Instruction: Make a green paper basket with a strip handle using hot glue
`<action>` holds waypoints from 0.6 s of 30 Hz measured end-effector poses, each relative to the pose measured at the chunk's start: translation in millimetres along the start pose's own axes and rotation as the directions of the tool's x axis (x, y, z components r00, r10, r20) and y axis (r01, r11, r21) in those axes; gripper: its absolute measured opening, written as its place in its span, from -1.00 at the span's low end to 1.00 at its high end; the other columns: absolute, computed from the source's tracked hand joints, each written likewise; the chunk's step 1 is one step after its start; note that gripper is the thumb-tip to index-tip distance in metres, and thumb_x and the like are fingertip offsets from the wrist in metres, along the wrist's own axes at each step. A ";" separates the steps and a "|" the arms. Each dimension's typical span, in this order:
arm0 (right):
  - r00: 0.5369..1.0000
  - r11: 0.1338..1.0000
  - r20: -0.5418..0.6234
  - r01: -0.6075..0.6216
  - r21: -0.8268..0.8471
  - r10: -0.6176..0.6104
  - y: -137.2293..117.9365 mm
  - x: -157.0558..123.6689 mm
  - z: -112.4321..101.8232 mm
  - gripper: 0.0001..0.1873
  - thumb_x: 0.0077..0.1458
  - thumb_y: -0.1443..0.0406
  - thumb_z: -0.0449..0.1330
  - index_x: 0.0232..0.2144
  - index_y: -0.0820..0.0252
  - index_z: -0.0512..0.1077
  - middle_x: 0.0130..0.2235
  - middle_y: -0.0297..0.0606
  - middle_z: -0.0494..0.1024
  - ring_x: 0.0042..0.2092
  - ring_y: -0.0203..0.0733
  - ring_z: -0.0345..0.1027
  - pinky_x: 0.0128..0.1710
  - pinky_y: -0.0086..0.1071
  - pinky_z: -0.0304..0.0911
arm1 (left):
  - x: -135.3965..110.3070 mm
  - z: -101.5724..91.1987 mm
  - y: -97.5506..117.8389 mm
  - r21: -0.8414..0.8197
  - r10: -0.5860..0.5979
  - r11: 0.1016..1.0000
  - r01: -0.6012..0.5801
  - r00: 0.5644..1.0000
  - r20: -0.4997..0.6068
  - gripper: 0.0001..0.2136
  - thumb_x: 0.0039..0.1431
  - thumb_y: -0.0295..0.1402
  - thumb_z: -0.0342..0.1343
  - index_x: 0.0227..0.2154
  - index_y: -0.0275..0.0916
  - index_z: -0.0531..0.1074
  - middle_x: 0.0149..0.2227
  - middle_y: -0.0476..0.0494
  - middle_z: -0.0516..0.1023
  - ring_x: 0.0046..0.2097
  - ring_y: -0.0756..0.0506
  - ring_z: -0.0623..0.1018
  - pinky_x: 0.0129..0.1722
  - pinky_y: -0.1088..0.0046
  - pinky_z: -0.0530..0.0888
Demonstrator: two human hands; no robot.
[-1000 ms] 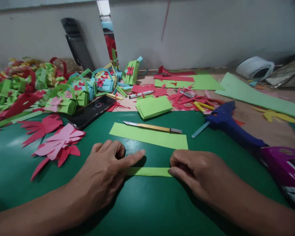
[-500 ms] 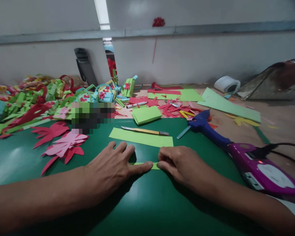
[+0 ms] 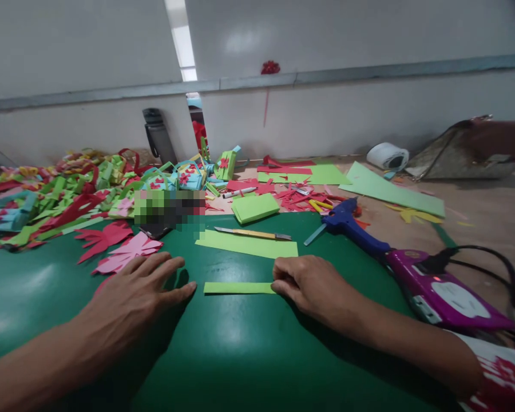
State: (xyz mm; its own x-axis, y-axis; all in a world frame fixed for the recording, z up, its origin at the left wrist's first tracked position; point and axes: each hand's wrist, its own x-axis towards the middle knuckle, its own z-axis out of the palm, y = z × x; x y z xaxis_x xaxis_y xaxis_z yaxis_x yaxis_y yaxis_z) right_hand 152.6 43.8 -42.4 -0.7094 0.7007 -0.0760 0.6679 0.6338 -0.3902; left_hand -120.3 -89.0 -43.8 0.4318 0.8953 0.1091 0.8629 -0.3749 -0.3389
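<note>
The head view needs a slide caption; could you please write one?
Right hand pinching one end of a narrow green strip, left hand open beside the other end.

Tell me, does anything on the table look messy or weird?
Yes: red scraps lie strewn untidily beside the folded green paper, and the craft knife has its pointed blade uncovered. Blocky squares blur a patch behind the pink paper flower; that's the picture itself. The narrow green strip in the right hand looks straight.
</note>
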 end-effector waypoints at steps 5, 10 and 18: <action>1.000 1.000 -0.025 -0.017 -0.009 0.016 -4.2 -0.3 -0.3 -0.92 0.02 0.32 0.16 -0.50 0.17 0.41 -0.50 -0.33 0.49 -0.45 -0.30 0.23 -0.47 -0.43 -0.10 | 46.6 -16.0 45.9 -0.215 0.092 0.970 -0.117 0.988 -0.122 -0.68 0.27 -0.32 -0.08 0.04 -0.30 0.29 -0.04 -0.30 0.41 -0.03 -0.28 0.33 -0.14 0.15 0.35; 0.999 0.999 -0.012 -0.043 0.008 0.043 -7.5 0.0 -2.8 -0.91 0.01 0.30 0.16 -0.50 0.17 0.41 -0.52 -0.37 0.46 -0.47 -0.33 0.21 -0.47 -0.44 -0.08 | 73.2 -14.6 64.3 -0.506 0.169 0.854 -0.118 0.984 0.055 -0.58 0.22 -0.05 -0.08 -0.06 -0.29 0.33 -0.15 -0.22 0.39 -0.19 -0.20 0.32 -0.17 0.17 0.35; 0.990 0.995 0.113 -0.084 0.050 0.078 -13.5 12.2 -15.4 -0.90 -0.10 0.30 0.20 -0.60 0.17 0.41 -0.58 -0.43 0.39 -0.48 -0.35 0.20 -0.51 -0.47 -0.06 | 66.6 -3.2 54.4 -0.539 0.241 0.822 -0.182 0.970 0.040 -0.42 0.20 0.08 -0.22 0.15 -0.18 0.14 -0.10 -0.21 0.31 -0.21 -0.20 0.26 -0.21 0.19 0.28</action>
State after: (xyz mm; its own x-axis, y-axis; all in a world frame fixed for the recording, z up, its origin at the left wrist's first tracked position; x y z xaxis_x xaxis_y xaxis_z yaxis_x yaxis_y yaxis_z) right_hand 138.3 48.8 -23.9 -0.6757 0.7067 -0.2096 0.7133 0.5552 -0.4277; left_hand -43.8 -50.5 -52.1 0.6161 0.7875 -0.0127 0.7724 -0.6010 0.2056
